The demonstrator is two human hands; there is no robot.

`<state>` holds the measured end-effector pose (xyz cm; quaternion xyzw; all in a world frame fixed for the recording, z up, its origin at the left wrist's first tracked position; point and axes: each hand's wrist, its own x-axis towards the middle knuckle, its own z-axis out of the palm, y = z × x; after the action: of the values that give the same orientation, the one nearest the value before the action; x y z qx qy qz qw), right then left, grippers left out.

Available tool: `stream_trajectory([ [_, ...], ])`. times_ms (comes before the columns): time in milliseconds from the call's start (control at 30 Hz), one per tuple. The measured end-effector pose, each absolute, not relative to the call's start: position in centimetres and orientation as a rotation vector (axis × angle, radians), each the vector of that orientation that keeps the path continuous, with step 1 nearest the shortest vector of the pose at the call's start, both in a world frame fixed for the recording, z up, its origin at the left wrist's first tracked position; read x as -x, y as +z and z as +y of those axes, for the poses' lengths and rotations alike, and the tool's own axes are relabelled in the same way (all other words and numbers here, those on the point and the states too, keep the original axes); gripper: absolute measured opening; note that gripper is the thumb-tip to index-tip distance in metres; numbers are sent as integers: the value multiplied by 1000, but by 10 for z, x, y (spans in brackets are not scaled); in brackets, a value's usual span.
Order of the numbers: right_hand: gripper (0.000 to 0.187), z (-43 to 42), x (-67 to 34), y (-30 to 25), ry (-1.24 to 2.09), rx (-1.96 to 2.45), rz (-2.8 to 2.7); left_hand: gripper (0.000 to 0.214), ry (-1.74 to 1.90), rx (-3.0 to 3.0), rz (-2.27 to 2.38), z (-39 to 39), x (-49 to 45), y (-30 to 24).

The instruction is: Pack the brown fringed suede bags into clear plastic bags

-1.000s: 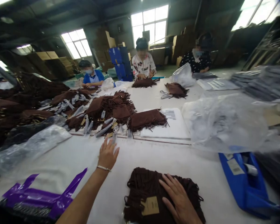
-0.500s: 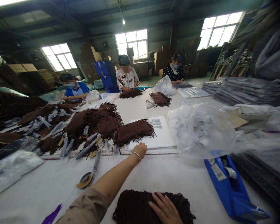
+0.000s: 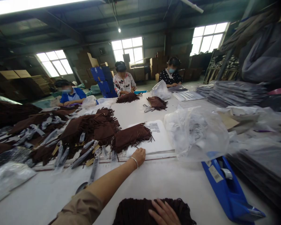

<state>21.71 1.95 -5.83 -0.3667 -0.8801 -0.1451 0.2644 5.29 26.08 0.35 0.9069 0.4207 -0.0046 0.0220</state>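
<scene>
My left hand (image 3: pixel 140 155) reaches forward with curled fingers at the near edge of a stack of white printed plastic bags (image 3: pixel 161 140). It appears to pinch a bag's edge, though the fingertips are hidden. On the left part of that stack lies a brown fringed bag (image 3: pixel 131 136). At the bottom of the view, my right hand (image 3: pixel 164 213) rests flat, fingers stretched out, on a dark brown fringed bag (image 3: pixel 132 212). The lower part of this bag is cut off by the frame.
A blue tape dispenser (image 3: pixel 231 190) stands at right, below a crumpled clear plastic bag (image 3: pixel 196 134). Brown fringed bags with wrapped straps pile up at left (image 3: pixel 77 128). Grey packed goods (image 3: pixel 236 93) are stacked at far right. Several people work across the table.
The view has shifted slightly, so the table items appear a little lower and farther left. My left hand stays at the stack's edge, and my right hand remains on the dark brown bag.
</scene>
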Motion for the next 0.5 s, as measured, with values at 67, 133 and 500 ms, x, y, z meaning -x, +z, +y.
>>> stream_trajectory([
  [67,43,21,-219,-52,-363,976,-2376,20,-16,-2777,1301,261,-54,4],
  [133,45,21,-220,-49,-310,977,-2361,18,16,-2720,1343,264,-55,6],
  [500,45,19,-222,-48,-273,1032,-2445,27,250,-2150,1515,291,-26,17],
])
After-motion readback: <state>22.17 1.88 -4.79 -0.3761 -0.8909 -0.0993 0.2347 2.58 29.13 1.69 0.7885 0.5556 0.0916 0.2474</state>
